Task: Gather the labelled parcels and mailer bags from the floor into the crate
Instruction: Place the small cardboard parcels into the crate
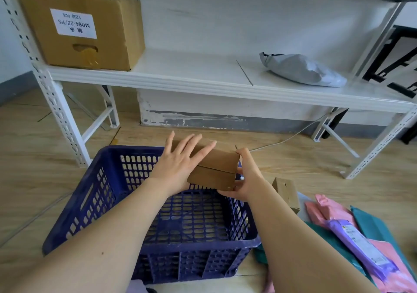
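A brown cardboard parcel [216, 173] hangs over the far right corner of the dark blue perforated crate [90, 202]. My left hand [180, 164] lies flat on the parcel's top with fingers spread. My right hand [246, 177] grips its right end. The crate's inside looks empty. On the floor to the right lie a smaller brown box [287, 193] and a heap of mailer bags: a purple one [358, 245] with a label, pink ones [325, 207] and teal ones [370, 222].
A white metal shelf rack [203, 85] stands behind the crate, its left post [56, 103] close to the crate's far left corner. On it sit a large labelled carton [83, 28] and a grey mailer bag [302, 69]. A thin cable [291, 137] runs over the wooden floor.
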Demonstrator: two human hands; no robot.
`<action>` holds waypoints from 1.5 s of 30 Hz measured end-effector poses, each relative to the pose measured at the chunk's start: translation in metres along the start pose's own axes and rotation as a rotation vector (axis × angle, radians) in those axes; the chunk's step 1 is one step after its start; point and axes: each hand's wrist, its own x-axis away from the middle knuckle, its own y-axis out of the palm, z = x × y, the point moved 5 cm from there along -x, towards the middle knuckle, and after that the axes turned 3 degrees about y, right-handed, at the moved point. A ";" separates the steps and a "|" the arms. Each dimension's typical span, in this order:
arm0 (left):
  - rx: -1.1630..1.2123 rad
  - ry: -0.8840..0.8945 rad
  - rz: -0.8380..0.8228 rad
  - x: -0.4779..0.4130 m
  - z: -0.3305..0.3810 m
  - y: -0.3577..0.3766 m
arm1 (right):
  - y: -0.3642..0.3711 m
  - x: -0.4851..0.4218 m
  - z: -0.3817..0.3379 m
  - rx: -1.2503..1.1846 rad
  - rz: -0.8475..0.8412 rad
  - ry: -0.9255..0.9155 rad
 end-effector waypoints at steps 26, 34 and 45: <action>1.601 -0.751 -0.422 0.020 -0.055 0.049 | 0.030 -0.034 0.015 0.242 -0.044 -0.096; 1.685 -0.889 -0.535 0.036 -0.070 0.078 | 0.048 -0.049 0.032 0.446 -0.177 -0.033; 1.421 -1.100 -0.505 0.053 -0.102 0.137 | 0.112 -0.097 0.080 0.590 -0.231 0.073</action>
